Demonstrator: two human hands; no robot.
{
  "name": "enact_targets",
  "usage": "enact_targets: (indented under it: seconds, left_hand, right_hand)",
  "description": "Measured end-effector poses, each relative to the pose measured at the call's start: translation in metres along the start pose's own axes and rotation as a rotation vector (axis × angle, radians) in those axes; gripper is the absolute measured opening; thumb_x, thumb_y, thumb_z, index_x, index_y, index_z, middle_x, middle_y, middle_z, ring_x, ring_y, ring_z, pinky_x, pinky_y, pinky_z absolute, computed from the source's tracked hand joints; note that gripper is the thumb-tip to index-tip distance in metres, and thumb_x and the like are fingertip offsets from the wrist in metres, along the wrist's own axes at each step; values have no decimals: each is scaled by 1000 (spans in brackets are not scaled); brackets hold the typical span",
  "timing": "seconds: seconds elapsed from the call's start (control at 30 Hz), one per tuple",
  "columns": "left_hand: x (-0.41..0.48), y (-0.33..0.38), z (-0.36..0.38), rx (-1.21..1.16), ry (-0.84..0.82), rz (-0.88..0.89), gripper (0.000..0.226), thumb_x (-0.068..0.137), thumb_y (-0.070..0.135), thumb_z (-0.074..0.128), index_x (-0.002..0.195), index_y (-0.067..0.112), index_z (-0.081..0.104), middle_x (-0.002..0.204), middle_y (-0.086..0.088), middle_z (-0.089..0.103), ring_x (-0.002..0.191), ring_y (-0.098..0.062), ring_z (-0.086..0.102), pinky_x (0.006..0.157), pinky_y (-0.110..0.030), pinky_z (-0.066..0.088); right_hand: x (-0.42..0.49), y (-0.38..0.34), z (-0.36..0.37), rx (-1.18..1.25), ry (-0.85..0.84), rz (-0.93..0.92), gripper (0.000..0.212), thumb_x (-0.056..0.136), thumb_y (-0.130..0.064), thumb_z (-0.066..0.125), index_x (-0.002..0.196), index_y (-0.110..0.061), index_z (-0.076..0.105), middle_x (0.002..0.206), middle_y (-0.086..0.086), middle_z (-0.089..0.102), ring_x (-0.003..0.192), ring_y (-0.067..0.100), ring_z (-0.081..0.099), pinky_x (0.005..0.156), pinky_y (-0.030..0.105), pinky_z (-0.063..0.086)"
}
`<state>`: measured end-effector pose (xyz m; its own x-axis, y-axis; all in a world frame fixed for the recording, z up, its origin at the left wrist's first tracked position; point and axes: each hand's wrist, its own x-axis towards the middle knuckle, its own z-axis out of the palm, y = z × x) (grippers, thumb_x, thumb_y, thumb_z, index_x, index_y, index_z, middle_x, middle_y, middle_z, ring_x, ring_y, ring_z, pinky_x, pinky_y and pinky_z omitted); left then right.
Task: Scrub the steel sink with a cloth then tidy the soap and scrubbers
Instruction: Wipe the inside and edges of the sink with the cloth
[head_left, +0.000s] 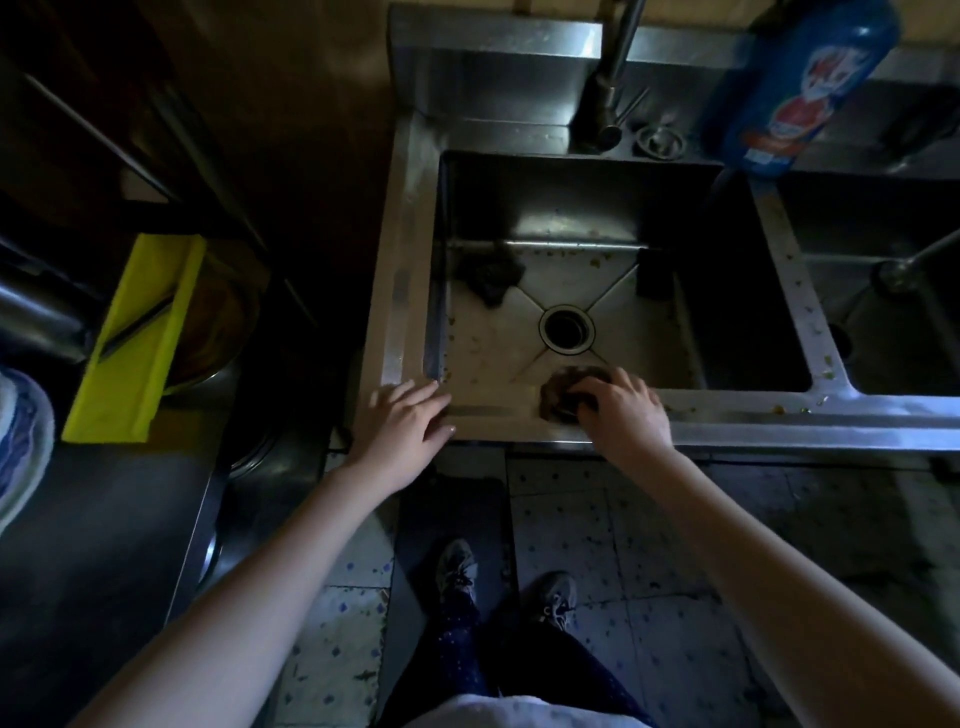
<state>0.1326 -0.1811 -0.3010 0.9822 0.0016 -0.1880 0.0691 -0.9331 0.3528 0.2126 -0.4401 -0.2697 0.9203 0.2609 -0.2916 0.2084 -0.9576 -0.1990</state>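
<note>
Dim kitchen, patterned floor tiles underfoot. At far left a yellow plastic board (130, 338) leans over a metal bowl (218, 332). The left hand (410, 421) lies flat on the front-left corner of the stainless-steel sink (395, 312), fingers straight and slightly spread, holding nothing. A dark crumpled scrubber (491, 275) sits in the basin's back-left corner, food specks around the round drain (566, 328). The right hand (623, 410) curls its fingers round a brown cloth (563, 389), pressed against the basin's near edge. A blue dish-soap bottle (795, 88) stands on the back ledge at right.
</note>
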Motion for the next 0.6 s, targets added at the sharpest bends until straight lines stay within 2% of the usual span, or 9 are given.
enact_targets:
  seconds: [0.13,0.3,0.4,0.5,0.6]
  left_hand:
    - [8,10,8,-10,-56,44,49,90,48,50,135,28,46,149,6,34,139,-19,24,110,-49,16]
    - [19,24,12,-9,-55,106,52,88,51,51,135,28,45,147,0,38,137,-22,26,109,-48,16]
    - [26,32,12,-35,-84,134,53,88,49,52,136,28,44,147,-1,37,136,-23,26,111,-49,15]
    - [33,40,11,-35,-95,168,51,89,43,54,134,23,45,147,-3,36,136,-23,26,110,-48,15]
    - [38,48,8,-27,-121,190,50,90,42,53,136,23,43,148,-2,34,137,-22,24,111,-48,14]
  right_hand:
    - [-10,39,-15,64,17,167,32,90,-26,54,121,-30,60,135,4,46,122,29,43,91,45,49]
    - [-9,44,-17,206,137,364,23,83,-37,65,102,-25,70,125,4,56,109,29,53,82,38,52]
    - [-6,21,-8,180,167,359,24,81,-36,68,102,-23,68,127,3,55,113,28,50,82,35,48]
    - [-6,-6,6,193,174,280,39,82,-34,66,118,-27,52,125,4,55,114,28,49,82,37,48]
    - [-6,-19,14,138,156,197,43,86,-33,60,127,-29,46,132,3,51,120,29,45,93,41,44]
